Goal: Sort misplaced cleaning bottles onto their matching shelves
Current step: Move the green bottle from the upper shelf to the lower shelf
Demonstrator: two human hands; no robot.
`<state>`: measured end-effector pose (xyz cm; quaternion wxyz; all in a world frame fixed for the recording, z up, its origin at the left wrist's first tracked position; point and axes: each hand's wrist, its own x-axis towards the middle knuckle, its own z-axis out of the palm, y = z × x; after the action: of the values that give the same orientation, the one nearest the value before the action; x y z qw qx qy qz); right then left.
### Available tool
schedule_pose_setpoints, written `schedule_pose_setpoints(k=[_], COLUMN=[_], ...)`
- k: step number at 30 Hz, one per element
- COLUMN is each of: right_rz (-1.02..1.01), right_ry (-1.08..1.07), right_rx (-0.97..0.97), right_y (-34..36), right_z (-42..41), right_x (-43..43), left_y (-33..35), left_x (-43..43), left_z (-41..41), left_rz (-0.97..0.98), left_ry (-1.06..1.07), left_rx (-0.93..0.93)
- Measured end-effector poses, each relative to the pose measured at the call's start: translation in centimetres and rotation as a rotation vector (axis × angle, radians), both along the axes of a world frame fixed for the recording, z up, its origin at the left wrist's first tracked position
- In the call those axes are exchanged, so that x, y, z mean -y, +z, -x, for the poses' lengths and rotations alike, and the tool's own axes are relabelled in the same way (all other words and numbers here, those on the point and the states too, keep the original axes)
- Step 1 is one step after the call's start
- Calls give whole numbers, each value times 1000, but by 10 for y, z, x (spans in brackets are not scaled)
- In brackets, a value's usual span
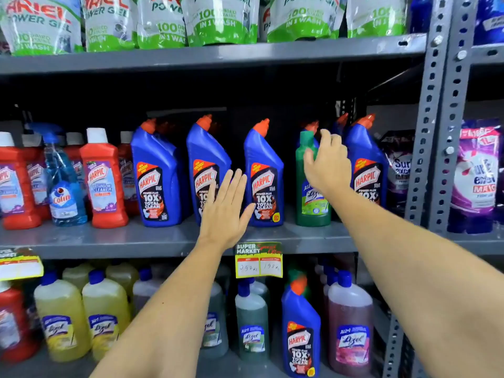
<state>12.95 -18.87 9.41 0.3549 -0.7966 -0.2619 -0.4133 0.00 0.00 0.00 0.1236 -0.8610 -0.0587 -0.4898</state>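
top pouches (pixel 215 20) — cut off | green bottle (pixel 312 192) label — half hidden by right hand (pixel 327 165)

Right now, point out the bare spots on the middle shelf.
Bare patches: the grey metal shelf front strip, and the gap between the second blue Harpic bottle and third, behind the left hand. Crowded: the red bottles at left.

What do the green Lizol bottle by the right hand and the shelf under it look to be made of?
Green Lizol bottle: apparently opaque moulded plastic, smooth, slightly glossy, with a printed paper or film label. Shelf: likely grey painted metal, matt, thin folded edge, bolted to perforated uprights. Right hand is at its neck.
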Motion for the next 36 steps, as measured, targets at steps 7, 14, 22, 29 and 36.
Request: schedule_pose_setpoints(k=[7, 14, 22, 29, 36], right_rz=[-16, -269, -340, -563, -647], right_ry=[126, 238, 226, 430, 604], right_rx=[-280, -583, -520, -299, -342], right_y=[-15, -36, -40, -62, -146], right_z=[-15, -26, -20, 36, 137], right_x=[-3, 1, 4, 33, 76], left_y=[-57, -58, -59, -57, -136], left_x=[-13, -9, -6, -5, 5], left_z=[8, 14, 14, 16, 59], left_rz=[196, 117, 69, 174, 270], left_ry=[27, 24, 3, -30, -131], left_rx=[-168, -41, 10, -21, 265])
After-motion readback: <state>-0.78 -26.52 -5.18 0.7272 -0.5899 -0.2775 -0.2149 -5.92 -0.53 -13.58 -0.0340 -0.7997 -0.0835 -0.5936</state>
